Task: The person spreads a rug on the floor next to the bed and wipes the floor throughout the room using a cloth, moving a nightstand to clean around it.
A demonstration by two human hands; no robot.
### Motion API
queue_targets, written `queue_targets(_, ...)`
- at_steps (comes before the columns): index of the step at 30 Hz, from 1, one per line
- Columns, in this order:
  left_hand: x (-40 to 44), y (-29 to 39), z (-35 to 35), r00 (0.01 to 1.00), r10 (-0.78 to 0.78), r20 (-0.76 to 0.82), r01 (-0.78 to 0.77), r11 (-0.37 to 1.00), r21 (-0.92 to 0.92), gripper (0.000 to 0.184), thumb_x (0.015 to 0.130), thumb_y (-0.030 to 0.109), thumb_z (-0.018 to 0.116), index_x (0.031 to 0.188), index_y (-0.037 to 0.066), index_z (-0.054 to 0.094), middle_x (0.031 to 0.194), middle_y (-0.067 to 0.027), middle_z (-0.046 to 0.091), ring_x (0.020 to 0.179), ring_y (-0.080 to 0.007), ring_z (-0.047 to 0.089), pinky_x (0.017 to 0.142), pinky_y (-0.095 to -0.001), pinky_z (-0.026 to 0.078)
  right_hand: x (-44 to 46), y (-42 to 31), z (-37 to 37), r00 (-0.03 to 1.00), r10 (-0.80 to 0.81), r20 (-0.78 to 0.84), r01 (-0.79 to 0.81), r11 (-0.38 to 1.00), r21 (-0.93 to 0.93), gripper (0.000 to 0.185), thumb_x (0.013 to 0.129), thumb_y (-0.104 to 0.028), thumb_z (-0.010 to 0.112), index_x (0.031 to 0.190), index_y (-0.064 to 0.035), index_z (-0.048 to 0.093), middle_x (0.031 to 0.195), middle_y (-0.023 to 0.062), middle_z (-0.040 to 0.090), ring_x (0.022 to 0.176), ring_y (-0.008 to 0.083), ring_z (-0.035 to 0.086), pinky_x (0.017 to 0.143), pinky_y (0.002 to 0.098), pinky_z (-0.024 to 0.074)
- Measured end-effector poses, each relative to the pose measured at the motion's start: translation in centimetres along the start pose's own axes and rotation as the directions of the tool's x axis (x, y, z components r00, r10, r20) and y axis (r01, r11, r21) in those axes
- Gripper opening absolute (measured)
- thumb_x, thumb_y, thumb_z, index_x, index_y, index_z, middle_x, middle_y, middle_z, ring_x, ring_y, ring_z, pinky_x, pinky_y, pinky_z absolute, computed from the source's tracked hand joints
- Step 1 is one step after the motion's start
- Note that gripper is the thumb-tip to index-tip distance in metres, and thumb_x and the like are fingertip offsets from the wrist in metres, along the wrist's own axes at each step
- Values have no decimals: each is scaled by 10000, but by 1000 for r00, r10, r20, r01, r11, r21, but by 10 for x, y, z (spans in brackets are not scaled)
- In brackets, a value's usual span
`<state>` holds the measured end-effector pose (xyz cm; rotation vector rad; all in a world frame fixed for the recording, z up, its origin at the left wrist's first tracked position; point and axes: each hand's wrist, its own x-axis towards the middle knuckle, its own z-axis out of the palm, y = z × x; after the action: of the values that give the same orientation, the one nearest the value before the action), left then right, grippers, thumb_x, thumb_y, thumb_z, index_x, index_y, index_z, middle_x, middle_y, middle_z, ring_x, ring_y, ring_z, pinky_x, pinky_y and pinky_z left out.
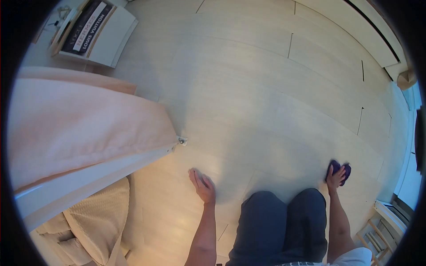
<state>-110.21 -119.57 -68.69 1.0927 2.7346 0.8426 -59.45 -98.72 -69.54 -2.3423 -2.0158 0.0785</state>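
spreading right hand (336,179), grip apart, over dark purple item (347,170) at four o'clock; holding left hand (205,189) open at six.

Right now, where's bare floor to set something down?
Pale plank floor: wide between smooth pink fabric and long white unit, upper right; also between left hand and right hand on dark purple item. Crowded: lower left, beige ribbed fabric.

We wear plain, dark blue-grey trousers (262,226) and a short, pale sleeve (358,256); a narrow light-and-dark patterned strip (301,264) shows at the trousers' top.
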Motion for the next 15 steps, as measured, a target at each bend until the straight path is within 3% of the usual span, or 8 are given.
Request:
queue_targets(1,-1,-2,0,1000,3,1,-3,1000,-4,435,944,75,446,1347,-76,382,1429,-242,365,1355,-408,309,1129,-495,248,5,-33,7,975,221,4,-220,972,-84,833,858,-526,569,1428,8,280,1420,266,343,1307,443,307,1076,563,218)
queue_targets(3,0,-3,-2,1000,1,13,-1,1000,-1,434,942,72,445,1345,-76,382,1427,-243,367,1356,-411,306,1128,-499,250,6,-133,28,967,-224,-124,236,968,91,857,858,-568,531,1431,15,273,1421,292,326,1319,479,271,1097,579,166)
queue_targets(6,1,-3,-2,1000,17,19,-17,1000,-8,433,941,69,444,1344,-76,381,1425,-244,370,1358,-418,301,1124,-509,254,2,-344,4,897,-432,92,394,877,277,875,797,-464,651,1443,-13,269,1434,307,284,1352,468,231,1104,590,134)
queue_targets(8,2,-4,-2,999,36,9,-36,999,-9,434,941,68,444,1345,-76,380,1424,-243,372,1358,-422,299,1122,-514,256,-4,-452,27,788,-616,-16,571,720,394,757,790,-375,682,1391,-36,369,1439,215,318,1377,425,194,1088,617,136)
queue_targets(9,1,-6,-2,999,50,10,-50,999,-6,435,941,66,442,1347,-77,377,1423,-244,373,1358,-424,299,1122,-517,256,-3,-505,1,615,-767,184,690,636,345,702,792,-360,674,1371,-55,422,1454,129,337,1384,399,204,1098,620,106)
queue_targets(10,2,-6,-1,998,63,9,-63,998,-5,436,941,65,440,1349,-77,375,1422,-245,375,1357,-426,299,1121,-520,256,-18,-541,31,545,-839,-10,811,523,263,623,800,-347,655,1345,-102,476,1466,66,359,1397,353,224,1107,627,73)
queue_targets(13,1,-6,-1,998,69,7,-69,998,-15,427,943,66,442,1340,-79,385,1421,-240,380,1356,-423,304,1120,-524,256,-33,-595,33,316,-949,13,891,301,339,556,815,-342,630,1326,-163,505,1464,19,383,1411,261,239,1116,624,62)
queue_targets(15,0,-6,-2,998,61,12,-61,998,-10,408,943,58,437,1326,-81,404,1412,-238,395,1351,-419,317,1118,-523,261,-42,-597,28,10,-1000,19,880,18,474,462,821,-294,628,1267,-200,551,1452,-21,410,1413,176,244,1137,583,67)
